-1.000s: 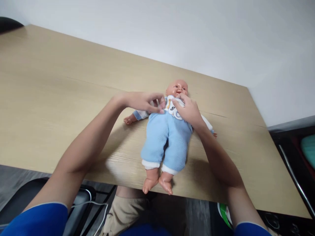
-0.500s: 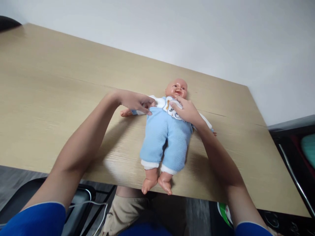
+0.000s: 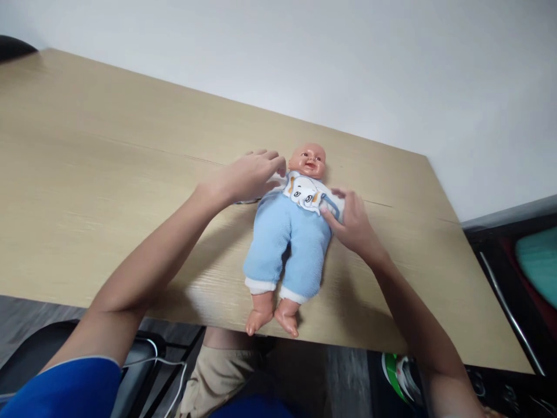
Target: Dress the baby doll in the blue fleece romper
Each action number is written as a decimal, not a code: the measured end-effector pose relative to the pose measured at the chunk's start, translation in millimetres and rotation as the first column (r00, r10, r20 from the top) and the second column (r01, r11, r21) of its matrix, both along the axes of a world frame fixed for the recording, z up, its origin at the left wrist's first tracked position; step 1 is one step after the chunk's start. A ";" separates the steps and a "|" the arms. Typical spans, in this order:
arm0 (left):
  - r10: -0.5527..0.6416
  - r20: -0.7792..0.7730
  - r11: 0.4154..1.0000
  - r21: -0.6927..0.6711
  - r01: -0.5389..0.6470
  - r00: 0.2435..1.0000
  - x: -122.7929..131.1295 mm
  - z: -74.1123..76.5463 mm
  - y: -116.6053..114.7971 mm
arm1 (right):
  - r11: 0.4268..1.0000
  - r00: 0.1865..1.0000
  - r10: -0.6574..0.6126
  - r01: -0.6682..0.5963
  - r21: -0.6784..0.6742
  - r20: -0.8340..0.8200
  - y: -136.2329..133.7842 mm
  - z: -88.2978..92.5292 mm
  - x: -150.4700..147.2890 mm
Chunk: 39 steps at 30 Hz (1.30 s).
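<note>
A baby doll (image 3: 287, 232) lies on its back on the wooden table (image 3: 130, 174), head away from me and bare feet at the near edge. It wears light blue fleece overalls with a white animal face on the bib (image 3: 303, 193) over a white top. My left hand (image 3: 255, 174) is curved over the doll's arm at the left shoulder side, thumb apart from the fingers, hiding most of that sleeve. At the other side my right hand (image 3: 353, 217) has its fingers apart beside the doll's chest. Its thumb is near the bib's edge and a blue strap (image 3: 331, 204).
A white wall (image 3: 304, 58) stands behind the table. Black chairs (image 3: 139, 354) are at the lower left with a white cable (image 3: 180, 377). To the right lies a teal item (image 3: 537, 267) on a dark frame. A green and white object (image 3: 394, 371) sits under the near edge.
My right hand has moved off the bib to the right, uncovering the animal face. My left hand has shifted up and right over the doll's arm, its fingers lifted from the overalls' edge.
</note>
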<state>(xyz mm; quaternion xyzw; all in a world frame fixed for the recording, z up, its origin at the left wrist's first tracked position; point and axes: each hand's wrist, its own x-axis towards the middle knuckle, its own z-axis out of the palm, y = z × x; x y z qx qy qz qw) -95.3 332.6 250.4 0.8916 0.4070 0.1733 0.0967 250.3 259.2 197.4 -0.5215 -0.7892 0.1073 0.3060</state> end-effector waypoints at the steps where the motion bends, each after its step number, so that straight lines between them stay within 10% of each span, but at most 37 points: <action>1: -0.024 0.019 0.999 0.031 0.024 1.000 7.3 2.9 -4.9 | 0.999 0.999 -0.034 0.034 -0.008 0.032 -11.8 -5.2 15.9; 7: -0.229 0.100 0.969 0.118 0.217 0.968 79.4 -11.3 -15.2 | 0.992 0.986 -0.119 0.123 -0.032 0.119 -51.7 -44.2 99.1; 14: -0.211 -0.067 0.976 0.042 0.214 0.975 145.4 -49.1 4.5 | 0.983 0.973 -0.172 0.161 -0.086 -0.154 -38.3 -57.9 110.9; 26: -0.356 0.213 0.931 0.170 0.324 0.910 138.8 -59.4 -7.3 | 0.992 0.725 -0.117 0.049 -0.119 -0.678 24.0 -34.3 55.5; 39: -0.430 0.215 0.891 0.254 0.375 0.877 129.9 -57.5 -17.7 | 0.998 0.932 0.056 -0.048 0.031 -0.357 21.3 -52.7 22.6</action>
